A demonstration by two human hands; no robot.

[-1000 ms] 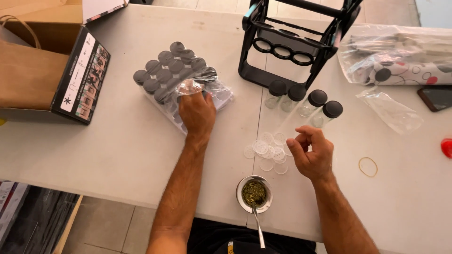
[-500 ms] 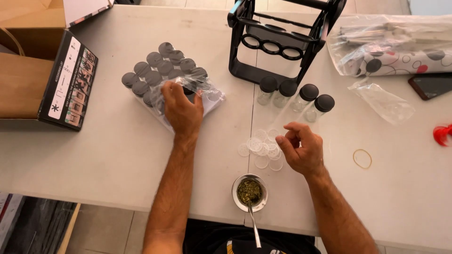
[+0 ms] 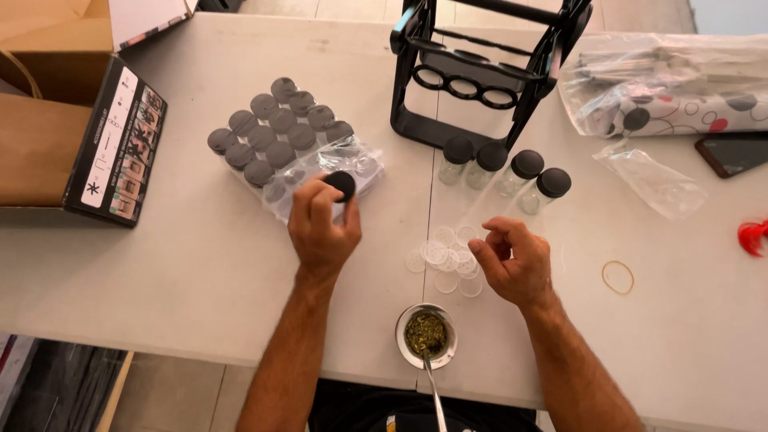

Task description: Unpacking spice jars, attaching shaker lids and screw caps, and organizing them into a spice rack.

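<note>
Head view: left hand (image 3: 322, 228) grips a black-capped jar (image 3: 342, 186); right hand (image 3: 512, 260) curled, empty.

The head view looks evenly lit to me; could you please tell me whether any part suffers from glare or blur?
Head view: soft, even light, faint shadows; sharp on the left hand and its black-capped jar; mild sheen on the plastic wrap; table edges bow slightly.
</note>
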